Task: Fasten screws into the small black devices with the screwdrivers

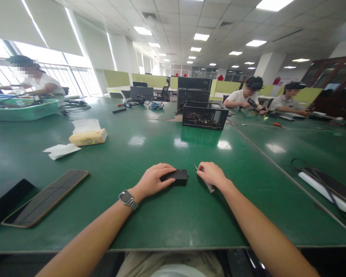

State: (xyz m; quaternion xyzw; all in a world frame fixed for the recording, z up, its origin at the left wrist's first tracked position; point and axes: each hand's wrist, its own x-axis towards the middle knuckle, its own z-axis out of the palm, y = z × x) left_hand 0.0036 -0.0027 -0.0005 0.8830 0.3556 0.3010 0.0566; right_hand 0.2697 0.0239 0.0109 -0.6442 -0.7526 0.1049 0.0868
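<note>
My left hand [153,179], with a watch [127,198] on its wrist, is closed around one end of a small black rectangular box [181,177] resting on the green table [173,219]. A small tab juts from the box's right end. To the right of the box, a little apart from it, my right hand [212,174] is closed on a slim metal tool [210,187]. The tool's thin tip points up and left past my fingers, and its other end shows below the palm. My fingers hide its middle, so I cannot tell its exact kind.
A phone [47,200] and a black object [10,200] lie at left, near a tissue pack [88,137]. Ahead stands an open computer case [204,116]. A white device [328,192] with a cable is at right. Several co-workers sit around the table.
</note>
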